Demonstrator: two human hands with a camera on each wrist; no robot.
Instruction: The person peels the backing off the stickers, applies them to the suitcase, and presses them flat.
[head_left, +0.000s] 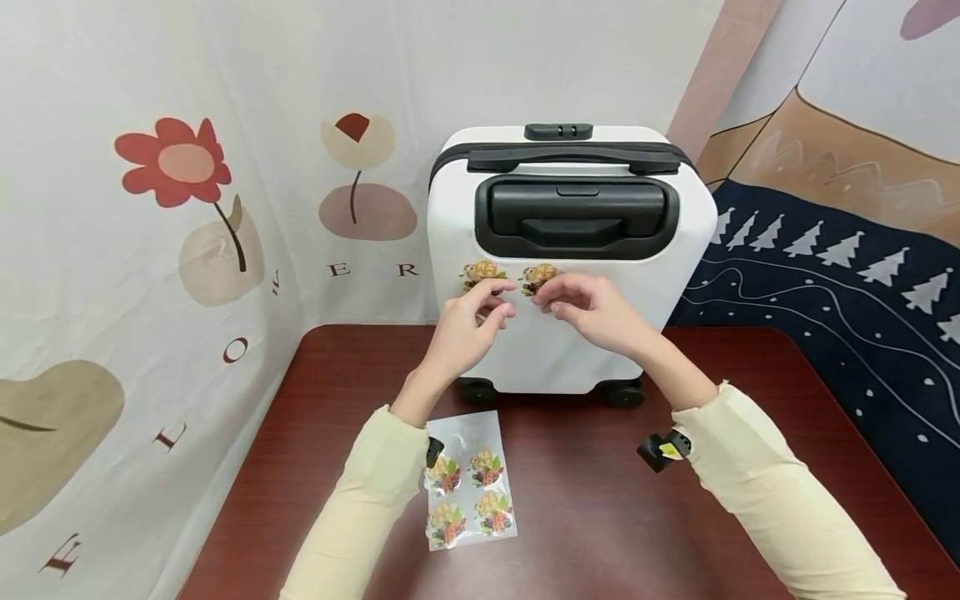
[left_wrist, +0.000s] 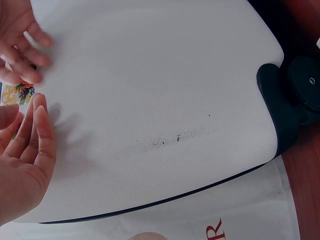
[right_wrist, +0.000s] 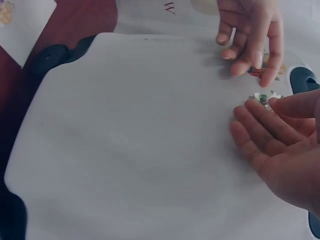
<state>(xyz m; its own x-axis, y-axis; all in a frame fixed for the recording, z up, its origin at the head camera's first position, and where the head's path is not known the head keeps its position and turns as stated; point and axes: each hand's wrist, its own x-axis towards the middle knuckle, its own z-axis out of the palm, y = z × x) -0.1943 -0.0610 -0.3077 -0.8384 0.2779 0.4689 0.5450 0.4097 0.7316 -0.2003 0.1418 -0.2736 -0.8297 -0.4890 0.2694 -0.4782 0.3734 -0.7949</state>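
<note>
A white suitcase [head_left: 551, 350] stands upright, with two fruit-patterned stickers side by side below its black handle recess. My left hand [head_left: 468, 332] is in front of the left sticker [head_left: 480, 271], fingers loosely bent, with nothing seen in them. Beside the right sticker [head_left: 537, 275] is my right hand [head_left: 588, 312], which partly covers it. In the right wrist view, the right hand [right_wrist: 280, 145] has fairly straight fingers close to a sticker [right_wrist: 264, 97]; whether they touch it I cannot tell. The left wrist view shows both hands apart.
A sticker sheet [head_left: 468, 433] with several fruit stickers lies on the red-brown table [head_left: 585, 500], near the left forearm. Black wheels [head_left: 624, 393] support the suitcase. Printed cloth [head_left: 285, 108] hangs behind and at the sides. A black device [head_left: 660, 450] sits at the right wrist.
</note>
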